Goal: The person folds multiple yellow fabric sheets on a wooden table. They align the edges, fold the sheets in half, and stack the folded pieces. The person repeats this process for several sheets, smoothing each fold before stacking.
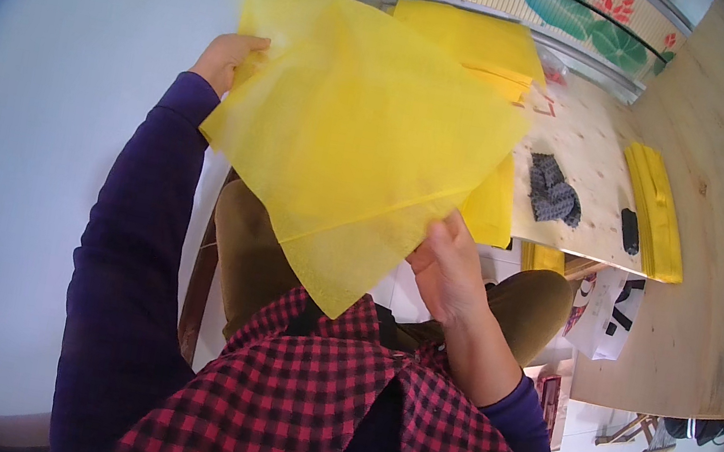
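A large sheet of thin yellow fabric (354, 129) hangs spread in the air above my lap. My left hand (225, 58) grips its upper left edge, arm stretched out to the left. My right hand (448, 274) pinches its lower right edge close to my body. The sheet hides most of my knees and part of the table behind it.
A plywood table (716, 285) runs along the right. On it lie a stack of yellow fabric (470, 38), a folded yellow strip (656, 213), a dark grey knitted piece (552, 191) and a small black item (630, 230). A pale wall fills the left.
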Available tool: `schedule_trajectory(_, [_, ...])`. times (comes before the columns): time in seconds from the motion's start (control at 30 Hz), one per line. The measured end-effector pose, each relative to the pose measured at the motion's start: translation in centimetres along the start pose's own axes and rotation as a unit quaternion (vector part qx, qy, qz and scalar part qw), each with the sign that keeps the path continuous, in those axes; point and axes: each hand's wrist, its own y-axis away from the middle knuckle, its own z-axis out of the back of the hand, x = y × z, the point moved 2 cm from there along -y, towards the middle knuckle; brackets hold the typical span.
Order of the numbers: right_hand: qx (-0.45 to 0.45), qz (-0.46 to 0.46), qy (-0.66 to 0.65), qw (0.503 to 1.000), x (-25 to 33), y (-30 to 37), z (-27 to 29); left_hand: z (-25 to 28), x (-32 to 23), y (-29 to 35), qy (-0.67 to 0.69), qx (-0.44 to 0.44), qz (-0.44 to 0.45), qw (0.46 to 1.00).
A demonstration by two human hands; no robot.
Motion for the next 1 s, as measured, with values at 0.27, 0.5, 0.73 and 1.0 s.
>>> schedule_trajectory(0.27, [-0.092,-0.012,0.073,0.993,-0.7,-3.6,4.1,0.6,1.8,1.1,-0.012,-0.009,-0.002,1.0])
schedule_trajectory(0.5, [-0.038,-0.09,-0.011,0.995,-5.3,-4.2,4.8,1.8,4.1,0.5,-0.016,0.016,0.01,1.0])
schedule_trajectory(0.73, [0.044,-0.158,-0.156,0.974,-9.0,-3.2,3.3,4.6,4.4,-0.1,-0.05,0.028,0.014,0.998])
schedule_trajectory(1.0, [0.002,-0.136,-0.081,0.987,-9.9,-3.1,1.1,5.4,3.8,2.1,-0.069,-0.006,-0.007,0.998])
